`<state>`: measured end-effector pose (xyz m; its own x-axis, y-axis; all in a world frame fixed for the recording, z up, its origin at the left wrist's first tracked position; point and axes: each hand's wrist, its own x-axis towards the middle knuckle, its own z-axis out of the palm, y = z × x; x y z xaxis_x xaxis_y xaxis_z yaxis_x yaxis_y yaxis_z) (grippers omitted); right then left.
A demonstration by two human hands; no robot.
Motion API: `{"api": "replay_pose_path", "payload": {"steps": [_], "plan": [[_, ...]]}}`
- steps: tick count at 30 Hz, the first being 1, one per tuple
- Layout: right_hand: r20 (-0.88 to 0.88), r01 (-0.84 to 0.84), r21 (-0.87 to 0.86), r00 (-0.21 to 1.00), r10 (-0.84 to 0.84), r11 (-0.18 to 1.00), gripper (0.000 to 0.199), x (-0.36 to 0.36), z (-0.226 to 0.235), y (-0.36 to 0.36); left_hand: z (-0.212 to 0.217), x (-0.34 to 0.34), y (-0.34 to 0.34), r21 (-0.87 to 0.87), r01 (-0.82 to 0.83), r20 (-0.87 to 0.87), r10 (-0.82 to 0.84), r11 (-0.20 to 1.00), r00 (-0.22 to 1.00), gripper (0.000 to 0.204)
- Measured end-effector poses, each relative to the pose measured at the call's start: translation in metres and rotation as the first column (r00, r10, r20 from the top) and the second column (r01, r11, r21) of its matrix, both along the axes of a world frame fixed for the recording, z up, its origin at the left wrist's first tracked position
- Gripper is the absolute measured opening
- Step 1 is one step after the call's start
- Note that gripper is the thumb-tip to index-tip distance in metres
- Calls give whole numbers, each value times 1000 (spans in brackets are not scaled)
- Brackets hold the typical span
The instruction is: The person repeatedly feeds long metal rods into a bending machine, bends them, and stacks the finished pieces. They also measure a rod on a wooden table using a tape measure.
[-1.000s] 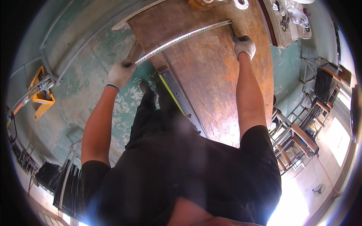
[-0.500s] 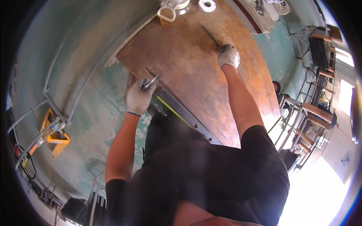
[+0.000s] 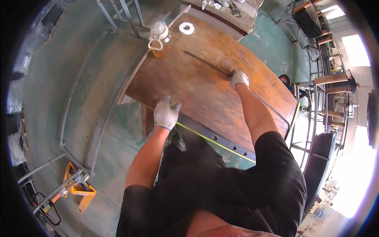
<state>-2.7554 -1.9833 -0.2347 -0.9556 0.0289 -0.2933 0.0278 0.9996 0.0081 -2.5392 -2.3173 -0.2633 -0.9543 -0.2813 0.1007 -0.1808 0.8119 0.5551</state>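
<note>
My right hand (image 3: 239,78), in a white knit glove, is closed around a thin dark rod (image 3: 207,62) lying across the brown tabletop (image 3: 185,85). The rod runs out to the far left of this hand and on toward the table's right side. At the near left edge is my gloved left hand (image 3: 166,113), its fingers bent and its thumb apart. A small yellow-green bit shows between thumb and fingers; what it belongs to is hidden. Beside this hand begins a dark flat metal bar (image 3: 205,131) with round holes, along the table's near edge, with a yellow-green strip (image 3: 215,143) beside it.
A clear jug with a pale lid and handle (image 3: 158,37) stands at the far left of the table, near a white tape roll (image 3: 186,28). A yellow pallet jack (image 3: 81,189) is on the floor at left. Racks with padded arms (image 3: 329,79) line the right.
The view has shifted, showing more of the table. My left hand has moved rightward onto the table's near edge, and the silver piece in it no longer shows. My right hand stays on the rod.
</note>
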Motion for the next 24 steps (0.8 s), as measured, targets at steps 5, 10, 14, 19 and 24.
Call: {"api": "replay_pose_path", "payload": {"steps": [5, 10, 14, 19, 24], "plan": [[-57, 92, -59, 994, -96, 994, 35, 8, 11, 8, 9, 28, -3, 5, 101, -55, -101, 995, 993, 52], [-394, -236, -196, 908, 143, 952, 31, 52, 130, 73, 26, 45, 15, 59, 280, 56, -284, 958, 957, 51], [-656, -259, -109, 744, 126, 960, 32, 135, 278, 76, 25, 22, 35, -49, 433, 48, -431, 900, 901, 52], [-895, -42, -60, 445, -35, 997, 28, 292, 414, 96, -3, -9, 59, -202, 608, 18, -617, 768, 786, 54], [-993, 345, -111, 9, -121, 932, 25, 457, 491, 121, 15, 20, 62, -211, 669, 94, -666, 713, 740, 55]]}}
